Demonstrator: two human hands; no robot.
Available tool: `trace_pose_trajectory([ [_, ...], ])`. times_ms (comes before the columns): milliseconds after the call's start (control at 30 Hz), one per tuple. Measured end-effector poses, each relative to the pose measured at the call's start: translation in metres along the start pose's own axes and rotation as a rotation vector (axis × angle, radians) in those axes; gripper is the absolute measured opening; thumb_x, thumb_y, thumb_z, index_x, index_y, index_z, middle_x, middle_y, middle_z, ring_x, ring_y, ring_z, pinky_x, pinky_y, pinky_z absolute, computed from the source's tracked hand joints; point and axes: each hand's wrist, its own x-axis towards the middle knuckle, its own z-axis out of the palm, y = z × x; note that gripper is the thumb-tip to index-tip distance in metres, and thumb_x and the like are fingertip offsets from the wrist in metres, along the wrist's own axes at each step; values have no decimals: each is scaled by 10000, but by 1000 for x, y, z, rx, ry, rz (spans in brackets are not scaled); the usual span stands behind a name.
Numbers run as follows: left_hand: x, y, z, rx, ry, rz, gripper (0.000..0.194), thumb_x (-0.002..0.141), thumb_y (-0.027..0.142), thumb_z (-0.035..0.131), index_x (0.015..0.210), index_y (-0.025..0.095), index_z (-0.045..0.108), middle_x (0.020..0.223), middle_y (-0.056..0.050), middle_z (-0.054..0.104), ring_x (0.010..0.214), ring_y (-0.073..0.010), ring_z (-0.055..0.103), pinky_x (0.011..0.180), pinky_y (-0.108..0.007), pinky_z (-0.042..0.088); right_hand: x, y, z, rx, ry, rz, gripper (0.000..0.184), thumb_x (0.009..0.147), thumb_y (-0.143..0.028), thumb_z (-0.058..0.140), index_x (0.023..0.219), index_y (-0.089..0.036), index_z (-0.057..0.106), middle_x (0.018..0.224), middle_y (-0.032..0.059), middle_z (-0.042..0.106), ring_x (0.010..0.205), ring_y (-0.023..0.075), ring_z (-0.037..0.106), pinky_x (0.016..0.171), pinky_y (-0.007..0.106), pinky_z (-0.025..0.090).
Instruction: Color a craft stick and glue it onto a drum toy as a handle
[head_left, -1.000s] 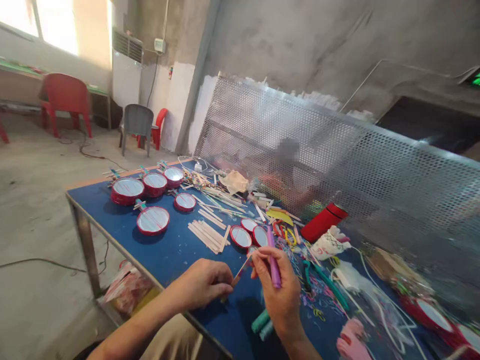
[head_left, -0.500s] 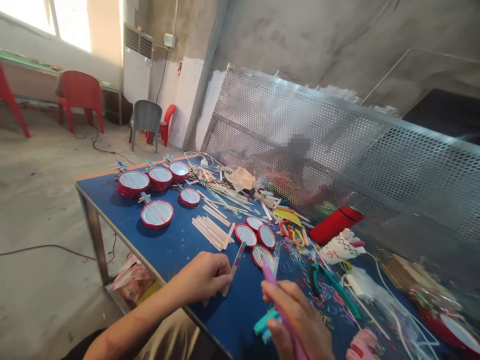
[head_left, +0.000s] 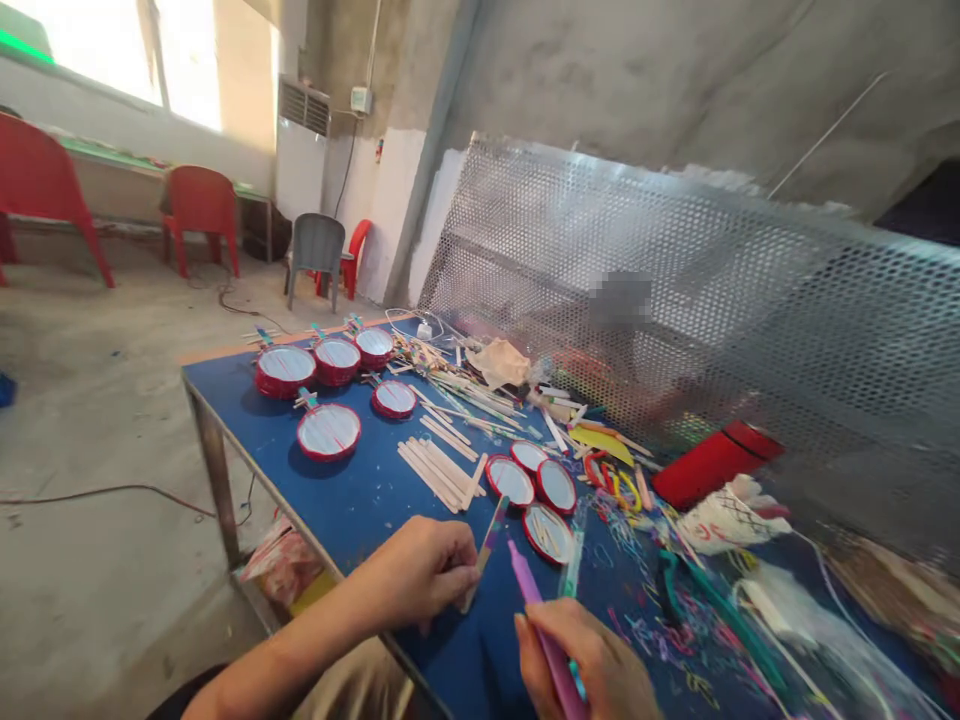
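Observation:
My left hand (head_left: 431,570) pinches a flat wooden craft stick (head_left: 489,550) just above the table's near side. Bands of colour, purple and green among them, mark the stick's upper part. In my right hand (head_left: 589,655) is a purple marker (head_left: 536,597), its dark tip pointing up and left, close beside the stick; I cannot tell whether they touch. Beyond the hands lie several small round red-rimmed discs with pale faces (head_left: 511,482). One such disc (head_left: 547,533) has small wooden pieces on it. Plain craft sticks (head_left: 435,472) lie in a row to their left.
Larger red-rimmed discs with stick necks (head_left: 328,432) stand on the blue table (head_left: 360,500) at left. A red bottle (head_left: 712,463), a white cup (head_left: 731,515), green-handled pliers (head_left: 720,610) and loose bands are at right. Behind rises a perforated metal screen (head_left: 540,240).
The marker's tip has moved left, closer to the stick in my left hand. My left hand keeps its hold. The view has swung slightly left.

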Motion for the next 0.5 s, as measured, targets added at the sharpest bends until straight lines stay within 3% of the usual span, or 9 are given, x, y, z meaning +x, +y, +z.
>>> trace_pose_trajectory([
  [167,0,-3,1,-6,-2,13,149,876,236,483,739,184,511,637,50,652,351,-44,498,326,-109,294,1,8,-1,88,-108,-82,175,841,-93,610,1005,-153,608,745,9,665,630,93,657,619,176,534],
  [300,0,-3,0,7,-3,30,137,871,219,484,742,182,513,630,50,653,358,-44,502,343,-108,311,-3,2,-1,83,-72,53,117,882,-166,572,987,-164,623,786,22,674,679,110,667,678,208,535],
  [500,0,0,-1,3,-1,27,125,859,195,483,739,180,515,622,53,643,354,-45,492,344,-115,319,-3,-5,2,89,-13,75,99,896,-173,546,930,-177,638,771,8,685,685,108,675,701,205,530],
])
